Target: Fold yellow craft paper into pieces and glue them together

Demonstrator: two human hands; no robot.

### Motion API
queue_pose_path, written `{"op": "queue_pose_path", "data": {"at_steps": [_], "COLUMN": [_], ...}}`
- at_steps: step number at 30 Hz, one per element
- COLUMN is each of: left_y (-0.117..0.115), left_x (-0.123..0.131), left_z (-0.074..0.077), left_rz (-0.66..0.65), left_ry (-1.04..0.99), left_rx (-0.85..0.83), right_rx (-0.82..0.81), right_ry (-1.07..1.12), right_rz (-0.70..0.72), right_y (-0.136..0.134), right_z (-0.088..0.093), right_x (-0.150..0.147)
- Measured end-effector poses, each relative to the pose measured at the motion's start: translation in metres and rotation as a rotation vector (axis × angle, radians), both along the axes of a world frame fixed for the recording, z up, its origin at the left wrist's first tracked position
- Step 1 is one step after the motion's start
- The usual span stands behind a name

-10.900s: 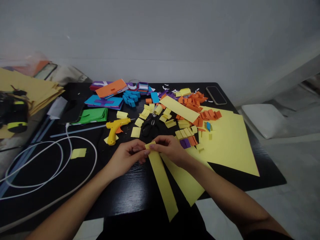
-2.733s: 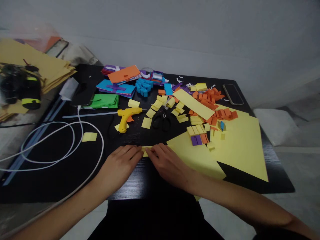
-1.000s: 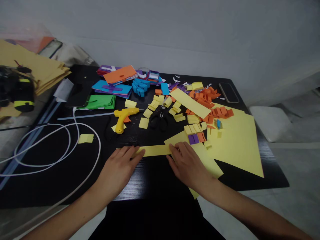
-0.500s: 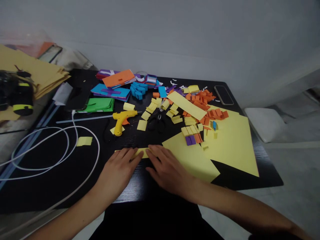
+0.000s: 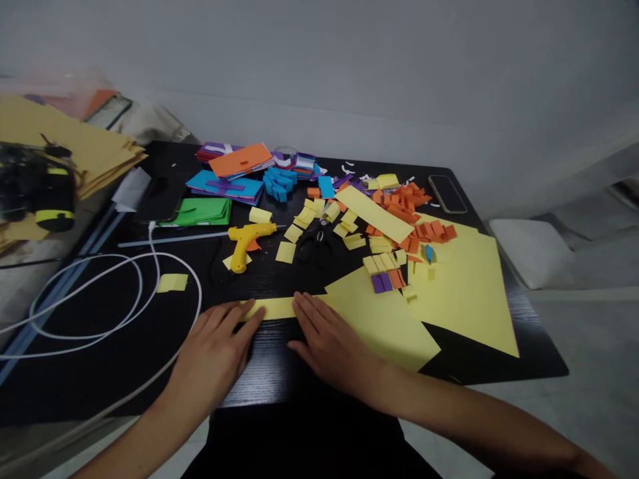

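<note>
Paper strip (image 5: 275, 309) runs lengthwise left to right, left hand (image 5: 215, 346) and right hand (image 5: 330, 344) resting unclenched upon it

A plain gray wall (image 5: 319, 73) is seen behind the black surface (image 5: 267, 379), whose back edge is set close to it. Pale floor (image 5: 594, 386) is seen at the right, near a white, round-cornered thing (image 5: 522, 249). The room is dimly lit; a shine is left on the surface's front.

A white cable (image 5: 200, 294) loops left; a phone (image 5: 448, 194) lies right.
</note>
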State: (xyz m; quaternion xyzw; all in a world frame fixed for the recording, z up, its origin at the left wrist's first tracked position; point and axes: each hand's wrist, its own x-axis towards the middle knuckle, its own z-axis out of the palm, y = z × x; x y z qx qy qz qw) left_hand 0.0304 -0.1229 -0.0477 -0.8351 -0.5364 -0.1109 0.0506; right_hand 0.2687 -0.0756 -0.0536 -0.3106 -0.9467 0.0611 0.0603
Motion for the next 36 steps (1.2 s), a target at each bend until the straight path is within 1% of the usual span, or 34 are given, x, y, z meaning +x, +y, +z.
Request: {"op": "queue_pose_path", "data": {"at_steps": [6,11,14,19,22,27,32,36], "left_y": [-0.009,-0.014,-0.014,-0.013,-0.012,-0.012,-0.014,-0.015], "left_x": [-0.012,-0.016,-0.014,-0.005,0.001,0.008,0.01,0.01], "left_z": [0.002,0.001,0.002,0.004,0.006,0.007,0.005,0.005], "left_rz": [0.051,0.109,0.128,0.141,0.162,0.19,0.195,0.189], "left_ry": [0.03,0.03,0.037,0.074,0.11,0.176,0.191,0.167], "left_rx": [0.001,-0.021,-0.018,-0.001,-0.013,-0.05,-0.057,-0.064], "right_rx": [0.016,-0.022,-0.063,-0.114,-0.13,-0.071,-0.031,-0.048], "right_ry": [-0.002,0.013,0.015,-0.014,-0.017,-0.002,0.022,0.002], "right_rz": [0.0,-0.014,-0.022,0.01,0.011,-0.08,-0.112,-0.142], "right_y": [0.0,-0.001,-0.003,-0.008,-0.009,-0.011,-0.013,-0.012], "right_z": [0.0,-0.004,-0.002,0.009,0.013,0.011,0.006,0.005], "right_x": [-0.001,0.0,-0.001,-0.008,-0.012,-0.015,-0.006,0.009]}}
